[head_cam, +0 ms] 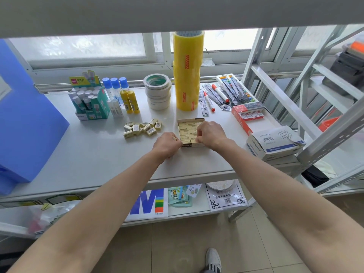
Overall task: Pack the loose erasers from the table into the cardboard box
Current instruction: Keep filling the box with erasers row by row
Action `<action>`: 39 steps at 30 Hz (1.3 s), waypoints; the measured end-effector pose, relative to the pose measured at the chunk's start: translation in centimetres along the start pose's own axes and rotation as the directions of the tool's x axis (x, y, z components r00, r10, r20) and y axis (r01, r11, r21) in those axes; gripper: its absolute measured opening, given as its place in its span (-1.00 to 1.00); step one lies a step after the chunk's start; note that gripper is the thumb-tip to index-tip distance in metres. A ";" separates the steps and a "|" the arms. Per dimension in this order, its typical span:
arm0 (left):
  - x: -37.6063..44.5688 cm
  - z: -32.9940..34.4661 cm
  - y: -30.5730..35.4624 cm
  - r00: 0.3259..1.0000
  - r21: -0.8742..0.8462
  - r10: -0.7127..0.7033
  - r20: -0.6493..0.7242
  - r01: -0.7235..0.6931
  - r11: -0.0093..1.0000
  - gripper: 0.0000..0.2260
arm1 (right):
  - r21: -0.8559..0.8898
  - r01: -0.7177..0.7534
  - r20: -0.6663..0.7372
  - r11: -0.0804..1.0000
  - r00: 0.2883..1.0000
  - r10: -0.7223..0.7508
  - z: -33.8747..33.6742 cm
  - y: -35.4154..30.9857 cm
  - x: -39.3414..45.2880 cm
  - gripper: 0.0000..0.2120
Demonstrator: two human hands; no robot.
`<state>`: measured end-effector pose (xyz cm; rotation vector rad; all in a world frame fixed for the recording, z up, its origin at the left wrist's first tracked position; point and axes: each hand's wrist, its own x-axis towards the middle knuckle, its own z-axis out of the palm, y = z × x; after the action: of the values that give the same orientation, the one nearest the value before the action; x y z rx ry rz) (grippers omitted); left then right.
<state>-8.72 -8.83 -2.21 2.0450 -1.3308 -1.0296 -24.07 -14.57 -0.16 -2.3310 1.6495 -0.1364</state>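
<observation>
A small open cardboard box lies mid-table with rows of pale yellow erasers packed flat inside. My left hand is at the box's near left corner, fingers curled against its edge. My right hand is over the box's right side, its fingers curled down onto an eraser in the box's near right part. What the fingertips pinch is hidden. A pile of several loose erasers in yellow wrappers sits on the table to the left of the box, apart from both hands.
Behind the box stand a tall stack of yellow tape rolls and masking tape rolls. Glue sticks and bottles are back left, markers and red boxes right, a paper-clip carton near right, a blue folder far left.
</observation>
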 end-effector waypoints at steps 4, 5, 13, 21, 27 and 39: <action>-0.2 0.0 0.0 1.000 -0.008 0.001 -0.005 -0.002 1.000 -0.94 | 0.102 -0.035 0.001 0.994 0.999 0.035 0.3 0.1 0.0 -0.92; -0.2 -0.1 0.1 1.000 -0.012 0.001 -0.003 -0.001 1.000 -0.94 | 0.134 -0.043 -0.001 0.990 0.999 0.044 0.2 0.2 0.0 -0.88; -1.0 -1.4 -0.7 0.989 -0.625 -0.107 0.105 0.149 0.766 -0.72 | 0.284 0.003 -0.116 0.959 0.993 0.031 0.0 -0.3 -0.6 -0.81; -2.1 -2.2 -1.2 0.957 -0.836 0.041 0.287 0.230 0.499 -0.51 | 0.564 0.262 -0.074 0.783 0.961 -0.267 0.5 -3.7 -2.0 -0.74; -2.5 -2.2 -1.3 0.950 -0.792 0.057 0.307 0.222 0.569 -0.31 | 0.646 0.213 -0.046 0.733 0.969 -0.241 0.9 -4.1 -2.2 -0.74; -2.7 -1.9 -1.0 0.969 -0.744 0.072 0.236 0.133 0.655 -0.69 | 0.892 0.096 -0.045 0.441 0.991 -0.124 -0.1 -2.3 -3.1 -0.87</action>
<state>-7.26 -5.99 -0.91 1.3152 -0.7384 -1.5687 -23.07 -10.96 0.81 -1.5378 0.9618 -0.8010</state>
